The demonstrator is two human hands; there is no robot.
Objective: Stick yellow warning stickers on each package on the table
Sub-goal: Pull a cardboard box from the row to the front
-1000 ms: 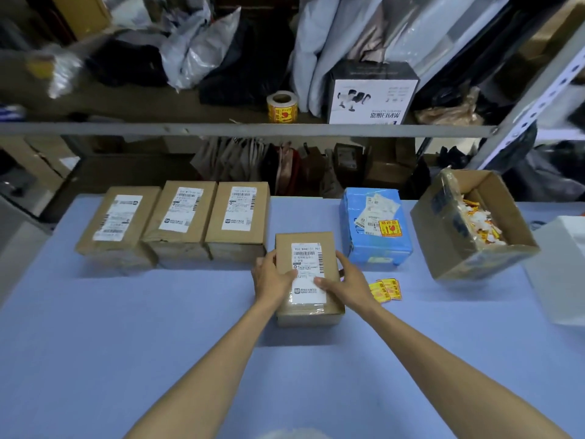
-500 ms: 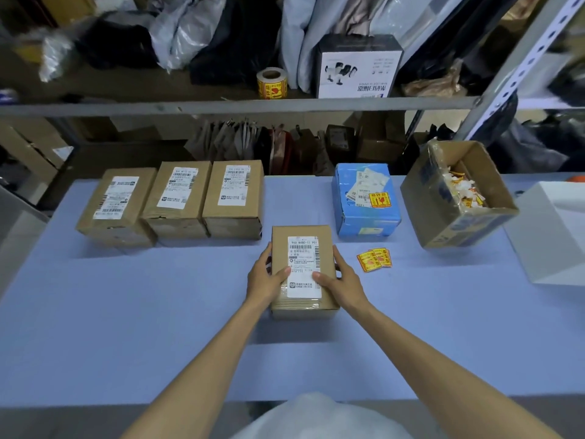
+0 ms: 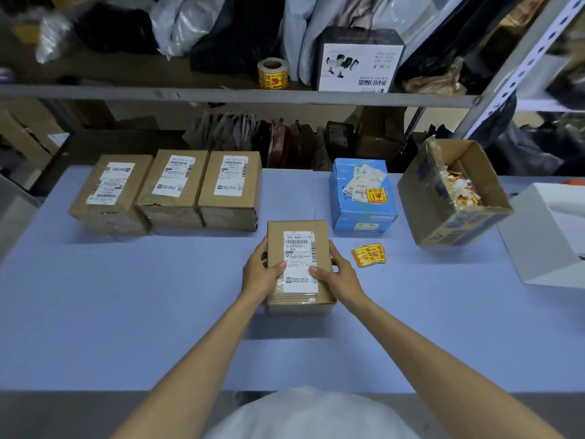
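Note:
A brown cardboard package (image 3: 297, 245) with a white shipping label lies in the middle of the blue table (image 3: 126, 312). My left hand (image 3: 261, 272) grips its left side and my right hand (image 3: 337, 274) grips its right side, thumbs on top. Loose yellow warning stickers (image 3: 368, 255) lie just right of it. Three brown packages (image 3: 110, 191) (image 3: 172, 188) (image 3: 229, 190) stand in a row at the back left, no yellow sticker showing on them. A blue package (image 3: 362, 201) at the back carries a yellow sticker.
An open cardboard box (image 3: 443, 213) with sticker scraps sits tilted at the right, a white box (image 3: 544, 242) beyond it. A roll of yellow stickers (image 3: 273, 73) stands on the metal shelf (image 3: 221, 93) behind the table, among bags and a printed carton.
Both hands have drawn the brown package a little toward me across the table. The camera has tilted down, so the table's near edge and my shirt show.

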